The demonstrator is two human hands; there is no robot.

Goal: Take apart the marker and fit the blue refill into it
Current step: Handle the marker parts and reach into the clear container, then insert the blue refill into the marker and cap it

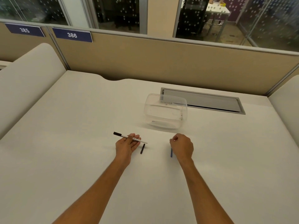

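Note:
My left hand lies palm up and holds the white marker across its fingers, with the thumb pressed on the barrel. The marker's black cap points far left, and its bare end sticks out to the right. A short black piece lies on the desk just right of that hand, untouched. My right hand is curled knuckles up, with its fingers and thumb closed over the far end of the thin blue refill. The refill's near half pokes out below the thumb, low over the desk.
A clear plastic box stands on the white desk just beyond both hands. Behind it is a grey cable hatch set into the desk. A beige partition closes off the back, and white side panels flank the desk.

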